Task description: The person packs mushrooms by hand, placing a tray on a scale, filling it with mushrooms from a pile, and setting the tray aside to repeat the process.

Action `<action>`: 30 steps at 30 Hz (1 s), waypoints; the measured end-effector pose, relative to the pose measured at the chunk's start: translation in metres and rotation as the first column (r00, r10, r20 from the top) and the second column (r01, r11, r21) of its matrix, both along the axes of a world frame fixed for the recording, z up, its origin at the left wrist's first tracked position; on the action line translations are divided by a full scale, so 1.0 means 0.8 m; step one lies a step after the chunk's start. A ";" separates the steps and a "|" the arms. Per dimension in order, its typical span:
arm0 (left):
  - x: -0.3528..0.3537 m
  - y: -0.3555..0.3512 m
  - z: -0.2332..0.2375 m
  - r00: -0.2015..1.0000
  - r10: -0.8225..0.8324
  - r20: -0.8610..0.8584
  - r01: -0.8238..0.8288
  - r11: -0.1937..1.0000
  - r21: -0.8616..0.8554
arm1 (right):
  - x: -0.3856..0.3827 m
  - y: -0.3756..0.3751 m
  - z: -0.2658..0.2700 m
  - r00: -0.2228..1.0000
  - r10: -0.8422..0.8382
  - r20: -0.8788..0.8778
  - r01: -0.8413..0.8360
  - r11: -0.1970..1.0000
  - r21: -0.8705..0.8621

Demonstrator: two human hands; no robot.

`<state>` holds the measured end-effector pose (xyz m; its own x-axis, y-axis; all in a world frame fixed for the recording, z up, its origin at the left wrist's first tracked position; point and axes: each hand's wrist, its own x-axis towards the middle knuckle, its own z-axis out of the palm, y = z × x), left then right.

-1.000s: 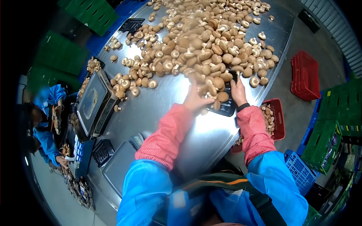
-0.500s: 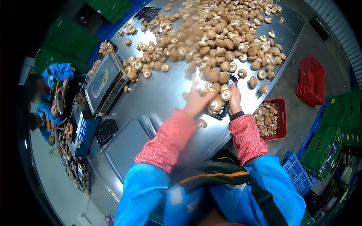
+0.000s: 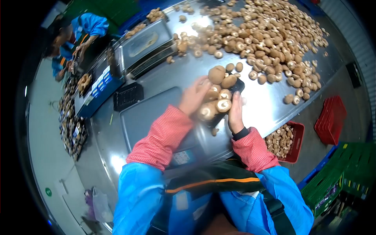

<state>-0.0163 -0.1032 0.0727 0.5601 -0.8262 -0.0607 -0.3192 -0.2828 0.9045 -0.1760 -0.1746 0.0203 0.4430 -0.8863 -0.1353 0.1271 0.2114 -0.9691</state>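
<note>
A black plastic tray (image 3: 238, 86) heaped with brown-capped mushrooms (image 3: 217, 74) lies slanted between my two hands over the steel table. My left hand (image 3: 194, 96) curls against its left side, fingertips touching the mushrooms at the upper edge. Along the opposite side, my right hand (image 3: 235, 113) grips the tray with its fingers pressed together and pointing away from me. Some of the mushrooms show white stems and undersides. A small loose mushroom (image 3: 215, 132) is just below the tray. Mushrooms hide most of the tray.
A large mushroom pile (image 3: 270, 43) covers the table's far side. To the left are a weighing scale (image 3: 143, 41), a grey lid-like panel (image 3: 149, 113) and an empty black tray (image 3: 128, 96). A red crate (image 3: 291, 143) of mushrooms stands below right. Co-workers (image 3: 88, 29) stand upper left.
My view has turned, shifting the scene. My left hand has moved from over the mushrooms to the tray's left side. The right hand stays on the right side.
</note>
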 end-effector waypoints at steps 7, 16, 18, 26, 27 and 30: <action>0.111 0.150 0.036 0.997 -0.061 -0.054 0.062 0.998 0.014 | 0.040 0.086 0.057 0.787 0.610 -0.089 -0.581 0.782 0.225; 0.156 0.249 0.028 0.914 -0.199 0.353 0.137 0.972 0.192 | 0.121 0.107 0.115 0.851 0.179 -0.493 -0.516 0.460 -0.723; 0.161 0.252 0.018 0.884 -0.205 0.420 0.135 0.972 0.190 | 0.155 0.119 0.117 0.865 0.039 -0.500 -0.488 0.290 -0.823; 0.159 0.270 -0.004 0.991 0.115 0.068 -0.110 0.991 -0.071 | 0.150 0.107 0.096 0.774 0.435 -0.460 -0.633 0.544 -0.550; 0.156 0.277 0.009 0.972 0.181 -0.149 -0.186 0.982 -0.023 | 0.134 0.094 0.101 0.792 0.483 -0.373 -0.611 0.621 -0.491; 0.155 0.308 0.005 0.961 0.212 -0.179 -0.246 0.951 -0.190 | 0.081 0.034 0.062 0.828 0.457 -0.326 -0.549 0.779 -0.304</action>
